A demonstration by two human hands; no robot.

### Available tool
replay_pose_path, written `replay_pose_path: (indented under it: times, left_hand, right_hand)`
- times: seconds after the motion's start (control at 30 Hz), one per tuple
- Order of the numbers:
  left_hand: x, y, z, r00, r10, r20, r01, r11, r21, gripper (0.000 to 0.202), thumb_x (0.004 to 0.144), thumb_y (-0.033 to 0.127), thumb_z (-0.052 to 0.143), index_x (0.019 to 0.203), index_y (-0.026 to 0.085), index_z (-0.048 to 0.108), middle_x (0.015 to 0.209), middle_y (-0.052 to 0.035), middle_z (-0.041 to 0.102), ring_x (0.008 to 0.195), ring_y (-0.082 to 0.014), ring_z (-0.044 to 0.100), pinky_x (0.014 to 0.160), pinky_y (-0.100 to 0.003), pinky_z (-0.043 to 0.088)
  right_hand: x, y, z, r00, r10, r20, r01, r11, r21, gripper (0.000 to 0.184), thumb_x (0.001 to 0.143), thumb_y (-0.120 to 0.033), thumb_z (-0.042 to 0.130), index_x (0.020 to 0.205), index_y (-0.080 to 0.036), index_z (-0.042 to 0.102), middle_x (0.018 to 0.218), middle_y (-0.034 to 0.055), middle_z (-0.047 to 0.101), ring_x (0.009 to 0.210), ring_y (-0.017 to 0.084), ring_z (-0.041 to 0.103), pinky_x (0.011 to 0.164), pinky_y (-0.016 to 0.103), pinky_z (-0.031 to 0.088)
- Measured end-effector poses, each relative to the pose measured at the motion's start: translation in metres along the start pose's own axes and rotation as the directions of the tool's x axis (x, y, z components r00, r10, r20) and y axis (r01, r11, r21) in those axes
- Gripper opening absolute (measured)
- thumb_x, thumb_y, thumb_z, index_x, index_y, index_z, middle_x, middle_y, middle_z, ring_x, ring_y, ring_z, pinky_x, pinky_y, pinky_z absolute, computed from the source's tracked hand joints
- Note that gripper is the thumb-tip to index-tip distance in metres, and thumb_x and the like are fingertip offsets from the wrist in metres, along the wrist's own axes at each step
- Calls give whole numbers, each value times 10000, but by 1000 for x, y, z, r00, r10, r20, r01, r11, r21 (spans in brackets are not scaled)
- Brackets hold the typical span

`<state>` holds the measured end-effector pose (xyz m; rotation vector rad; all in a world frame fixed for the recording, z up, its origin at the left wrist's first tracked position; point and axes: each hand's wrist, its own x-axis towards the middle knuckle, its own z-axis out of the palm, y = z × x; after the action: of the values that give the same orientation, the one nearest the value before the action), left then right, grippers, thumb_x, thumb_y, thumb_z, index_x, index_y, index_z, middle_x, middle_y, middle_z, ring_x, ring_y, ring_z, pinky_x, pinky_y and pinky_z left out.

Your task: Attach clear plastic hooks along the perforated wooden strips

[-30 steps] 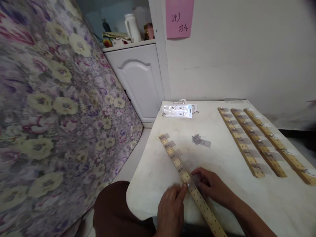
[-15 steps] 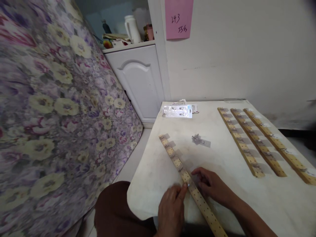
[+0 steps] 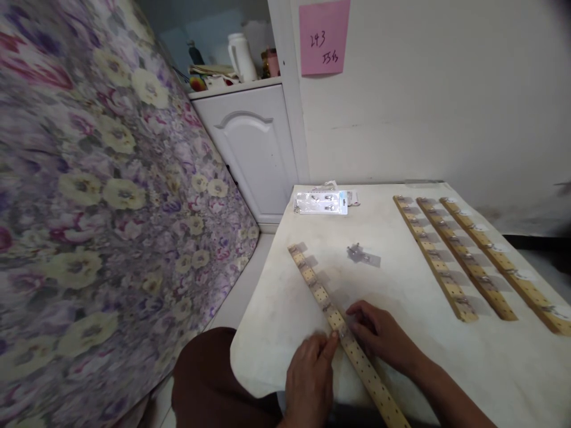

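Note:
A long, narrow wooden strip [image 3: 321, 292] with rows of holes lies slantwise on the table. Small metal clips with clear plastic tabs sit along its far half; the near half shows bare holes. My left hand [image 3: 310, 374] grips the strip's left edge, its thumb tip pressing beside a clip [image 3: 342, 331] near the middle. On the other side, my right hand [image 3: 386, 336] is closed against the right edge, fingers curled and thumb toward that clip; what it pinches is hidden. A small heap of clear clips [image 3: 357, 252] lies beyond my hands.
Three similar strips with clips [image 3: 435, 255] lie side by side at the right. Clear blister packs [image 3: 321, 203] rest at the table's [image 3: 267, 339] far left corner. A floral curtain [image 3: 120, 196] hangs to the left, and a white cabinet [image 3: 250, 148] stands behind.
My right thumb and fingers have shifted slightly closer to the strip and the clip. The left hand stays almost in place. The view has tilted a little upward.

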<state>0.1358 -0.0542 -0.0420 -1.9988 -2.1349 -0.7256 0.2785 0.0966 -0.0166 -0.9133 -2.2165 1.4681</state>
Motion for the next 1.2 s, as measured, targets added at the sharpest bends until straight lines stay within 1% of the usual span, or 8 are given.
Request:
replay_pose_path:
  times: [0.17, 0.33, 0.53, 0.73, 0.83, 0.97, 1.1, 1.2]
  left_hand:
    - [1, 0, 0, 1000, -4, 17, 3, 1000, 13, 507, 807, 4, 366, 1245, 221, 503, 899, -51, 586, 796, -167, 544, 672, -289, 516]
    - [0, 0, 0, 1000, -7, 29, 7, 1000, 10, 522, 809, 6, 362, 1264, 231, 484, 916, -51, 582, 812, -169, 550, 680, -293, 517]
    - [1, -1, 1, 999, 0, 33, 1, 1000, -16, 502, 823, 27, 353, 1259, 246, 473, 918, -44, 574, 811, -164, 538, 673, -290, 510]
    - [1, -1, -1, 998, -13, 63, 15, 999, -34, 503, 804, 6, 359, 1236, 221, 500, 913, -56, 566, 821, -168, 532, 685, -295, 508]
    - [1, -1, -1, 998, -20, 60, 22, 999, -37, 518, 799, 0, 361, 1242, 229, 500, 912, -54, 564, 823, -164, 532, 691, -287, 508]
    - [1, 0, -1, 1000, -16, 19, 16, 1000, -21, 529, 790, -3, 350, 1238, 229, 509, 907, -51, 569, 816, -162, 537, 678, -276, 512]
    - [2, 1, -2, 999, -25, 25, 25, 999, -19, 523, 788, 3, 364, 1231, 235, 513, 893, -43, 579, 799, -157, 543, 674, -272, 516]
    - [1, 1, -1, 999, -30, 27, 31, 999, -28, 531, 788, -5, 368, 1240, 236, 508, 883, -46, 587, 795, -160, 555, 675, -280, 523]
  right_hand:
    - [5, 0, 4, 1000, 19, -23, -19, 1000, -19, 85, 795, -238, 536, 863, -193, 559, 645, -26, 576, 605, 138, 519, 569, 252, 384]
    - [8, 2, 7, 998, 40, -53, -42, 998, -43, 63, 763, -207, 542, 823, -197, 557, 640, -24, 600, 610, 140, 540, 573, 247, 386]
    - [11, 9, 11, 995, 79, -56, -79, 997, 2, 33, 755, -200, 533, 784, -200, 549, 611, -34, 602, 558, 121, 523, 541, 230, 374]
    - [13, 11, 12, 995, 60, -74, -62, 998, -25, 24, 733, -187, 551, 755, -193, 561, 630, -25, 607, 597, 129, 540, 552, 230, 379]
    - [11, 10, 11, 996, 49, -80, -51, 999, -20, 18, 749, -200, 549, 762, -194, 561, 620, -31, 595, 587, 126, 533, 548, 229, 381]
    - [7, 8, 11, 997, 23, -76, -22, 1000, 10, 38, 779, -228, 541, 783, -196, 562, 618, -35, 579, 577, 123, 531, 535, 225, 395]
    - [4, 8, 11, 998, 49, -36, -45, 994, 98, 91, 813, -267, 510, 857, -202, 555, 615, -45, 566, 495, 111, 509, 462, 215, 400]
    - [4, 7, 11, 998, 58, -37, -53, 991, 122, 131, 817, -277, 506, 913, -202, 555, 638, -38, 582, 490, 116, 523, 460, 223, 418]
